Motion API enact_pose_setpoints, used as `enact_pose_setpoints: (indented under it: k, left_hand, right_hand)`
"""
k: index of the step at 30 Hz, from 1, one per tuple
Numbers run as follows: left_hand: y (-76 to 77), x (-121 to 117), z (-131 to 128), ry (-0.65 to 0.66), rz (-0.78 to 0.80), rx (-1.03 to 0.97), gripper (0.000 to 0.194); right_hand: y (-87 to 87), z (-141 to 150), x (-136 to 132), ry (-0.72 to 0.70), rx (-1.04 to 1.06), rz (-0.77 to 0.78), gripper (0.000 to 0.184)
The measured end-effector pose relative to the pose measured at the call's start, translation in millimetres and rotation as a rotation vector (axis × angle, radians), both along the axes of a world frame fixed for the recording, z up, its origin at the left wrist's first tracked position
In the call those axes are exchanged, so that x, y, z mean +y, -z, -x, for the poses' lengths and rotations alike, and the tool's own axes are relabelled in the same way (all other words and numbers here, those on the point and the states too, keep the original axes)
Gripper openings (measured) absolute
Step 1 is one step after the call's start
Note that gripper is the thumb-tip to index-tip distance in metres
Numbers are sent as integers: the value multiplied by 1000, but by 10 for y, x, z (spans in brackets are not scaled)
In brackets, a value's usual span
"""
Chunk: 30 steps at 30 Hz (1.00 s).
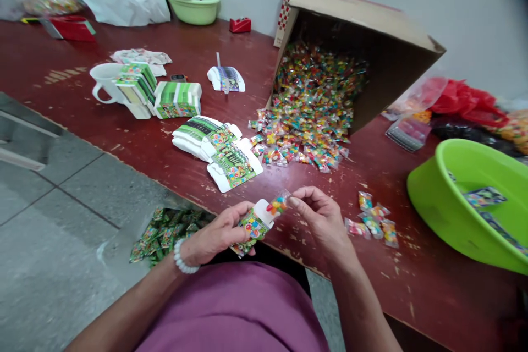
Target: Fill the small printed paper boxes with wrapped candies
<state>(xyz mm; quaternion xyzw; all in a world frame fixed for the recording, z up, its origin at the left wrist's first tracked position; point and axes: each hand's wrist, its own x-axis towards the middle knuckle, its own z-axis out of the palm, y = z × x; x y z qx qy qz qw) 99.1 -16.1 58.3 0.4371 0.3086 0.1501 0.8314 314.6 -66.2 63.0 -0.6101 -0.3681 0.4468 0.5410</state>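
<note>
My left hand (223,235), with a beaded bracelet at the wrist, is closed around a small printed candy box (252,227) whose white flap stands up. Between the thumb and finger of my right hand (319,212) is a clear packet of colourful candies (277,204), held right at the mouth of that box. Several loose candy packets (373,214) lie on the table to the right of my right hand. Beyond my hands, flat unfolded boxes (235,164) lie beside a heap of candy packets (313,99) spilling from a tipped cardboard box (396,60).
A green basin (429,198) with a few printed packs stands at the right on the worn red table (157,159). Behind on the left are a white mug (105,80), bundled flat boxes (178,100) and a red tape dispenser (240,25). Green packs (165,231) lie below the table edge.
</note>
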Motion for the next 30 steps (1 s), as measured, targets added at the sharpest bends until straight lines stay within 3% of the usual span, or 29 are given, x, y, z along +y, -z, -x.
enact_pose_setpoints:
  k: [6, 10, 14, 17, 20, 23, 26, 30]
  left_hand:
    - [2, -48, -6, 40, 8, -30, 36]
    - [-23, -71, -31, -3, -1, -44, 40]
    - [-11, -95, -56, -18, -6, -28, 42]
    - [12, -107, -88, -76, 16, -35, 35]
    - [33, -104, -129, -242, 106, -57, 26]
    - [57, -94, -154, -353, 214, -48, 34]
    - [86, -97, -157, -432, 240, -30, 33]
    - [106, -119, -152, -518, 112, 27, 32]
  right_hand:
    - [13, 49, -54, -46, -30, -15, 21]
    - [38, 115, -116, -128, -134, -8, 17]
    - [-7, 187, -177, -218, -435, -122, 7]
    - [-70, 226, -200, -348, -644, -248, 13]
    - [-53, 274, -209, -222, -545, -303, 15]
    - [64, 363, -207, -48, -338, -235, 15]
    - [182, 484, -199, -71, -202, -233, 7]
    - [206, 555, -158, -89, -357, -314, 9]
